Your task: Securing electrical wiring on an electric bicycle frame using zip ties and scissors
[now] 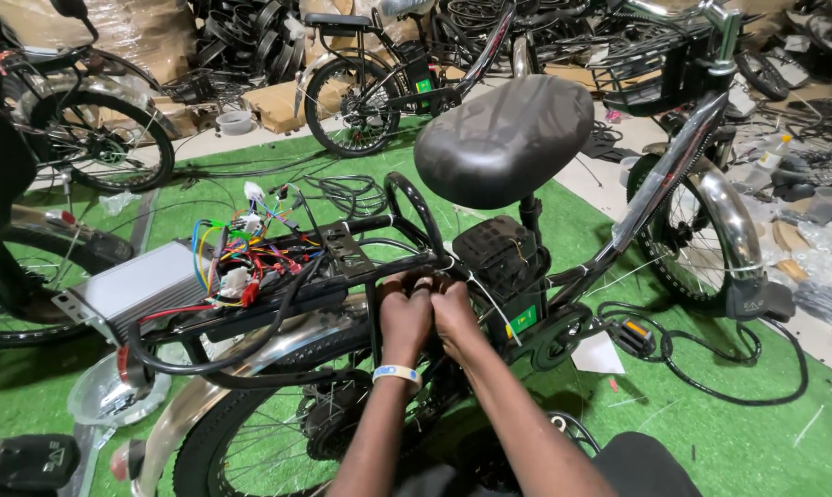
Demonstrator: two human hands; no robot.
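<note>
— Where are the two hands?

— Both are pressed together at the middle of the black bicycle frame (586, 262), just below the front end of the rear carrier rack (342, 248) and behind the seat post. The left hand (405, 317), with a pale wristband (396, 374) on its wrist, sits touching the right hand (454, 313).

— Open or closed?

— Both are curled in, fingers bent tight and narrow. The left hand's fingertips pinch at something small where the frame tube meets the rack; the right hand's fingers close over the same spot. A thin white cable tie (489, 299) runs out from beside the right hand, down across the frame. Whether the fingers hold that tie itself or a wire beneath them, I cannot tell; the knuckles hide it.

— What lies around them?

— The wide black saddle (503, 138) stands just above and to the right. A black battery box (500, 258) sits under it, close beside the right hand. On the rack, well to the left, lies a silver controller box (135, 285) with a bundle of coloured wires (241, 258) and white plugs spilling from it. A thick black cable (218, 354) loops beneath the rack, above the chrome rear mudguard (287, 345).

— And the ground?

— Green artificial turf (738, 433), with other bicycles parked beyond.
</note>
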